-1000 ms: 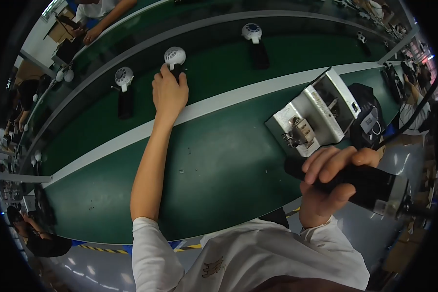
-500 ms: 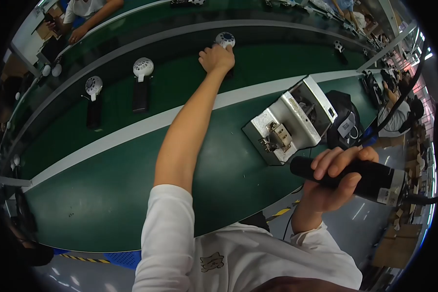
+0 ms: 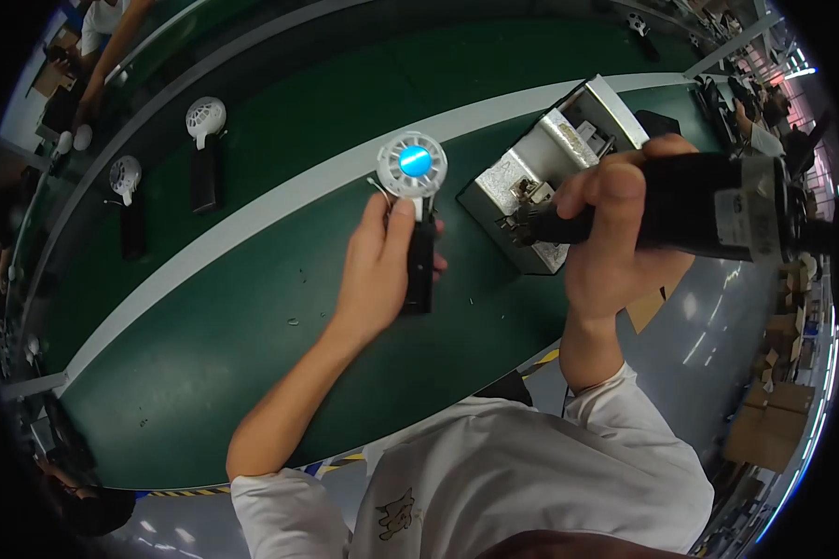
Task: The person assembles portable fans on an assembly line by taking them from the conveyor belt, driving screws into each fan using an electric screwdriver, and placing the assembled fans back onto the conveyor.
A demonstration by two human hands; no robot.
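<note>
My left hand (image 3: 375,265) is wrapped round the black lower body of a small handheld fan (image 3: 420,270), above the green bench top. The fan's round white grille faces up with a bright blue disc at its centre, and thin wires stick out beside its neck. In my right hand (image 3: 615,224) is a black corded electric screwdriver (image 3: 694,207), held nearly level. Its narrow front end points left, over the screw feeder (image 3: 508,177), a silvery metal box with a small brass-coloured mechanism. Whether the tip touches that mechanism I cannot tell.
Beyond the pale rail (image 3: 280,210) runs a green conveyor belt (image 3: 298,112). Two more fans (image 3: 205,121) (image 3: 126,177) lie on it at the left, another (image 3: 639,28) far right. Another person's arm (image 3: 112,47) is at upper left. Cardboard boxes (image 3: 769,419) stand at right.
My left hand has drawn back from the belt toward me, bringing a fan over the bench. My right hand has raised the screwdriver and moved its front end left, to the metal feeder.
</note>
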